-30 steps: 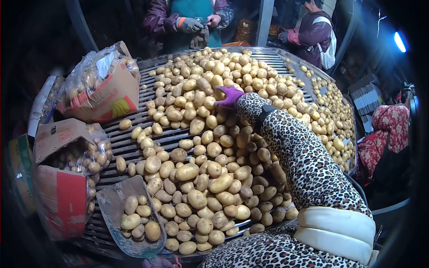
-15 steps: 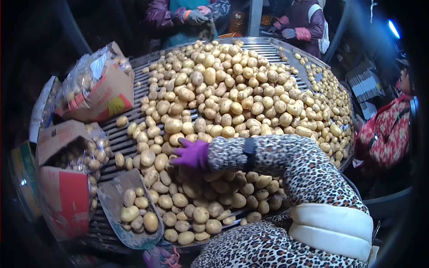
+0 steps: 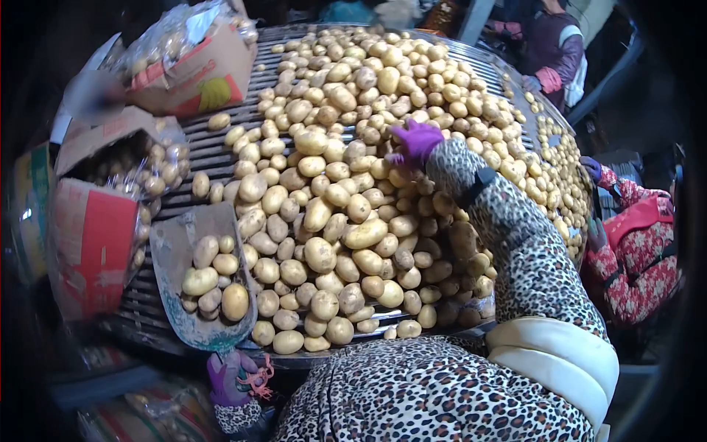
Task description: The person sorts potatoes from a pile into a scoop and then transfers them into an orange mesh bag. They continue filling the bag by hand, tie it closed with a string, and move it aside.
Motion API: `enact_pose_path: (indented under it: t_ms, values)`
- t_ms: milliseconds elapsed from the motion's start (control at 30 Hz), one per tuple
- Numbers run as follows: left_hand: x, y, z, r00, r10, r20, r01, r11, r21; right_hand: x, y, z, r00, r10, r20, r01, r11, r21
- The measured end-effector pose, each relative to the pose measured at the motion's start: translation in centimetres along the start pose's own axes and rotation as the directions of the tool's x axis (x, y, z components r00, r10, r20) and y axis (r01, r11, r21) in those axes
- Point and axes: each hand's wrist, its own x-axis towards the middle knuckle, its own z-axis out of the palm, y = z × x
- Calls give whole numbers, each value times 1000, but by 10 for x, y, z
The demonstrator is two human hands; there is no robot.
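Observation:
My right hand [image 3: 417, 143], in a purple glove, is stretched over the heap of potatoes [image 3: 353, 188] on the slatted table, fingers apart and touching the potatoes near the middle. At the table's front left edge, my left hand [image 3: 231, 377], also in a purple glove, is closed round the handle end of a worn metal scoop [image 3: 177, 258]. Several potatoes [image 3: 234, 302] lie in that scoop, which rests on the slats. Pink string [image 3: 258, 379] hangs by the left hand; the handle itself is mostly hidden.
Open cardboard boxes with bagged potatoes stand at the left, one red-sided [image 3: 103, 250] and one farther back [image 3: 202, 77]. A co-worker in a red floral jacket [image 3: 637, 258] is at the right, another in a purple jacket [image 3: 552, 55] at the back. Smaller potatoes [image 3: 563, 173] cover the table's right side.
My right hand has moved away from the left part of the heap, farther back and right. The view has shifted, showing more of my left hand at the scoop.

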Motion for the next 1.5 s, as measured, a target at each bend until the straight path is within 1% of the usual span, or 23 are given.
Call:
enact_pose_path:
  t_ms: [33, 100, 167, 233, 333, 500, 533, 600, 667, 700, 733, 800, 833, 933, 1133, 1267, 1300, 1333, 1367, 1400, 1433, 1467, 1500]
  values:
    - [-2, 0, 1, 999, -20, -25, 19, 999, -39, -8, -13, 4, 990, -118, -74, 114, 992, -53]
    - [-4, 1, 4, 997, -57, -43, 52, 992, -113, -23, -28, -8, 953, -297, 65, 304, 927, -220]
    - [-2, 1, 8, 996, -54, -65, 46, 992, -116, -20, -33, -15, 836, -545, 67, 537, 837, 105]
    - [-3, 2, 8, 994, -48, -101, 37, 993, -111, -13, -57, -31, 873, -471, -126, 486, 858, 166]
    - [0, 0, 2, 995, -60, -74, 57, 998, -40, 27, -100, -35, 814, -437, -382, 533, 824, 194]
    - [-4, 9, 8, 999, -29, -45, 25, 997, -78, 91, -142, -26, 925, -378, 47, 372, 923, 101]
    - [-5, 9, 8, 999, -23, -43, 19, 997, -80, 94, -137, -21, 912, -408, 34, 385, 882, 274]
    - [-4, 9, 9, 999, -25, -42, 21, 996, -89, 102, -118, -8, 889, -456, -31, 341, 618, 708]
    - [-5, 8, 7, 999, -40, -29, 37, 996, -84, 66, -92, -28, 874, -483, -58, 115, 89, 989]
    - [-4, 3, 5, 999, -29, -36, 25, 993, -113, 19, -82, -54, 874, -482, -62, 32, -71, 997]
    - [-3, -5, 1, 999, -22, -38, 17, 990, -138, 7, -73, -42, 829, -455, -325, 351, -28, 936]
    - [0, -11, -4, 1000, -22, 6, 22, 987, -158, -23, -58, -22, 849, -404, -342, 275, -214, 937]
    - [3, -12, -5, 1000, 17, 26, -14, 991, -132, -40, -56, -15, 892, -440, -105, -120, -454, 883]
    - [6, -21, -8, 992, 116, 46, -112, 990, -84, -83, -51, 5, 871, -475, -125, -213, -595, 775]
    - [-1, -12, -4, 992, 28, 124, -6, 983, -181, -152, -59, 25, 798, -510, -319, -290, -791, 539]
    - [6, -22, -15, 990, 32, 138, -3, 980, -201, -171, -69, 37, 912, -370, -177, -149, -701, 697]
    - [7, -24, -18, 990, 32, 140, -1, 976, -218, -171, -67, 38, 876, -445, -186, -212, -702, 680]
    - [5, -22, -15, 986, 66, 151, -33, 977, -210, -170, -69, 38, 896, -397, -199, -90, -601, 795]
    - [4, -20, -12, 985, 55, 163, -10, 965, -264, -158, -71, 40, 811, -363, -459, 312, -395, 864]
    - [4, -21, -13, 985, 72, 155, -29, 964, -264, -145, -73, 43, 665, -300, -684, 674, -153, 723]
    - [4, -23, -13, 985, 86, 152, -44, 964, -263, -124, -73, 42, 173, -427, -887, 983, 136, 126]
    - [4, -22, -13, 984, 100, 150, -59, 965, -257, -112, -68, 43, 363, -549, -753, 932, 192, 308]
    - [3, -23, -12, 986, 104, 130, -64, 958, -278, -113, -76, 26, 622, -510, -594, 729, 102, 677]
